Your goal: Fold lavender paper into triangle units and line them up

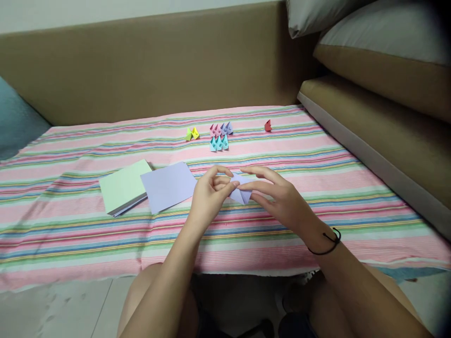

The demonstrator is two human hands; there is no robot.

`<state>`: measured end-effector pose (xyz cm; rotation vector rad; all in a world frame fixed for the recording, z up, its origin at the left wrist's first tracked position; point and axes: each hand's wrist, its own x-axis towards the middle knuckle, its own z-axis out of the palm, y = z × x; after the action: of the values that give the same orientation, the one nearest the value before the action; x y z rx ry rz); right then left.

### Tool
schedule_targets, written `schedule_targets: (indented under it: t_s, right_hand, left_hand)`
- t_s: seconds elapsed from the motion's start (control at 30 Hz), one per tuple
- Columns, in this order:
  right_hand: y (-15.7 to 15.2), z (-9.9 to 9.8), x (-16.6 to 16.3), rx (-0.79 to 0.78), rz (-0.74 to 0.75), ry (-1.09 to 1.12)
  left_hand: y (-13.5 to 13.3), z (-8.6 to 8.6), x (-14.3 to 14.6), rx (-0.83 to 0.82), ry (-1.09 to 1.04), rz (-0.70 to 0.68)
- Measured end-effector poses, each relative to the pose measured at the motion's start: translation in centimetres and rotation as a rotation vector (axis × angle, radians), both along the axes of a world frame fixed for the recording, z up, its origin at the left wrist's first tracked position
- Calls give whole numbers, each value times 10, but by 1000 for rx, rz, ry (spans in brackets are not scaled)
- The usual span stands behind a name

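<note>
A small folded piece of lavender paper (243, 195) is held up over the striped cloth. My left hand (211, 188) pinches its left side between thumb and fingers. My right hand (276, 192) is at its right side, with fingers reaching over and under the paper; they touch it and seem to grip its edge. Left of my hands lies a flat lavender sheet (169, 186). Beside that sheet is a stack of paper (124, 185) with a pale green sheet on top.
Beyond my hands stand small folded paper pieces: yellow ones (192, 134), pink ones (214, 130), purple ones (227, 128) and turquoise ones (219, 143). A red piece (268, 126) stands apart to the right. Brown cushions (380, 136) are piled at the right; a backrest (158, 65) rises behind.
</note>
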<state>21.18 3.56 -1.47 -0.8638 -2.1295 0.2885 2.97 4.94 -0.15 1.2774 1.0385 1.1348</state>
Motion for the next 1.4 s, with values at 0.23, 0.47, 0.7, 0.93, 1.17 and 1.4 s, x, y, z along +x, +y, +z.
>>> schedule_targets:
  t_s: [0.23,0.47,0.7,0.93,1.17,1.4]
  right_hand:
    - [-1,3,4,12,-16,126]
    - [0,4,6,8,58,71]
    - [-1,5,5,-26,-43,110]
    - [-3,11,0,-38,-196,278]
    - [-1,9,2,-293,-97,493]
    - [-3,5,-2,-592,-161,688]
  left_hand:
    - [-4,8,-5,-66,15,-168]
    - [-2,2,-7,-57,37,-172]
    - [-2,1,-3,71,86,-140]
    - [-6,3,4,229,74,-64]
    - [-6,2,2,423,204,23]
    - [-8,-1,5,343,154,70]
